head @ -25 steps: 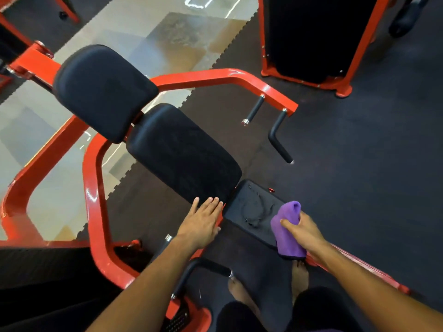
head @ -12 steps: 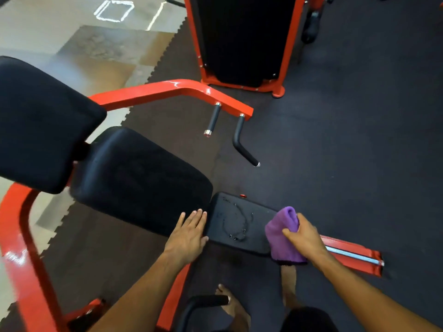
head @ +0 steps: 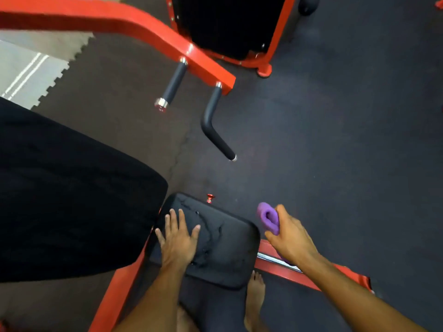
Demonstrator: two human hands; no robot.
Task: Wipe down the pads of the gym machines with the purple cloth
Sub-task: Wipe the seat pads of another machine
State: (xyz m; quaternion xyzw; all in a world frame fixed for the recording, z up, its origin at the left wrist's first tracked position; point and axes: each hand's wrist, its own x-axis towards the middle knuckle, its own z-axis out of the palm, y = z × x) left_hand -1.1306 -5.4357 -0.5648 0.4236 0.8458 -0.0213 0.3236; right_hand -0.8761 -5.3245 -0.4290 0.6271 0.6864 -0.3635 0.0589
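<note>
Cloth [head: 269,218], purple and bunched, was gripped in the right hand [head: 288,238], fingers curled round it, held off the seat [head: 223,250] just past the seat's 3 o'clock edge and above the red frame [head: 311,271]. It did not touch the pad. The left hand [head: 178,238] lay flat on the seat's 9 o'clock half, fingers straight and spread, holding nothing.

Streaks of liquid showed on the seat between the two hands, running roughly from 12 to 6 o'clock. The seat's long axis ran from 10 to 4 o'clock. From the right hand the wet patch lay at 9 o'clock, near; the right hand was the nearer to it with the cloth.

Judgement: wiping of this seat was not yet under way. The coming move would call for the cloth to travel towards 9 o'clock onto the pad. The backrest [head: 72,195] sat at 9 o'clock of the seat.
</note>
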